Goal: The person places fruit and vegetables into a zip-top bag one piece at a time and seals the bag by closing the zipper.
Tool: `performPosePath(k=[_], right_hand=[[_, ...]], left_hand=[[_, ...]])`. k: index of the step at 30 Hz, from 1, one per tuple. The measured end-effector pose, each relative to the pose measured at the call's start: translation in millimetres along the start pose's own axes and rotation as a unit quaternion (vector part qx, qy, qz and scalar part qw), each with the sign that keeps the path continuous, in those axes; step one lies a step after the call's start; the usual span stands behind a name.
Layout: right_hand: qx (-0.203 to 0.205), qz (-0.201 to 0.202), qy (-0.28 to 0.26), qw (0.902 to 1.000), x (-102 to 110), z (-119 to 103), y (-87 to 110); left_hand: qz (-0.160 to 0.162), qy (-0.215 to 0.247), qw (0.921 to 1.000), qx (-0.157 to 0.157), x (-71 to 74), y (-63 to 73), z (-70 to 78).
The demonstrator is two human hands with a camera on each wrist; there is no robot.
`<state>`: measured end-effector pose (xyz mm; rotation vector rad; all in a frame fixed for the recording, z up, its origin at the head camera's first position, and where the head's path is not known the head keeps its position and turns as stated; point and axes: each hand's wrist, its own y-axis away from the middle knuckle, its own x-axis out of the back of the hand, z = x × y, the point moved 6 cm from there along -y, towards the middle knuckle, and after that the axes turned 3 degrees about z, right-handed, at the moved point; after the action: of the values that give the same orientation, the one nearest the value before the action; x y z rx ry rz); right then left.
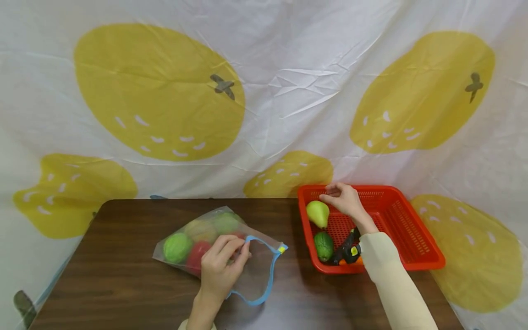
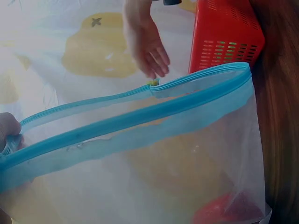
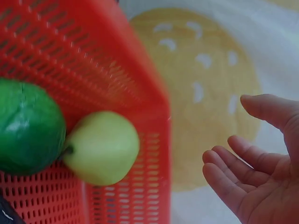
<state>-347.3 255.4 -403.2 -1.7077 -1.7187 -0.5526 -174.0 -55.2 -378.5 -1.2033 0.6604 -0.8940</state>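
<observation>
Left hand [image 1: 224,263]: in the lower middle of the head view; thumb and fingertips pinch the blue zip edge [image 1: 256,302], I suppose so that the mouth does not fall closed
Translucent zip bag [image 2: 107,191]: lies on the brown table [image 1: 115,256], left of centre in the head view; its mouth stands open toward the right, which probably makes it reachable from the basket side
Fruits in the bag: a green round one [image 1: 176,247] and a red one [image 1: 197,254] rest near the closed end, and their weight perhaps steadies the bag
Right hand [image 1: 346,199]: over the upper left corner of the red basket [image 1: 420,266]; thumb stands apart from the loosely bent fingers, and they hold nothing
Pear [image 1: 317,213]: inside the basket, near its left wall, stem toward the green squash-like vegetable [image 1: 323,246]; the wall perhaps stops it from rolling
Dark long vegetable [image 1: 341,250]: right of the squash-like one, partly hidden by the sleeve [image 1: 377,256], so I cannot tell its kind
</observation>
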Motion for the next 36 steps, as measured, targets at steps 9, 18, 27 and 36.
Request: performPosePath(k=[9,18,27,36], right_hand=[[-0.074,-0.022,0.075,0.9942,-14.6,29.4,-24.5],[-0.136,-0.061,0.106,0.9831,-37.3,54.4,-30.0],[-0.174,-0.069,0.155,0.9699,-50.6,62.7,-26.9],[-0.192,-0.086,0.155,0.9653,-59.0,62.3,-26.0]], left_hand=[[0.001,0.006,1.0000,0.002,1.9,0.0,-0.9],[-0.002,0.012,0.9999,0.006,3.0,1.1,-2.3],[-0.002,0.003,1.0000,0.004,3.3,2.0,-2.3],[0.000,-0.004,1.0000,0.003,4.2,1.6,-2.9]])
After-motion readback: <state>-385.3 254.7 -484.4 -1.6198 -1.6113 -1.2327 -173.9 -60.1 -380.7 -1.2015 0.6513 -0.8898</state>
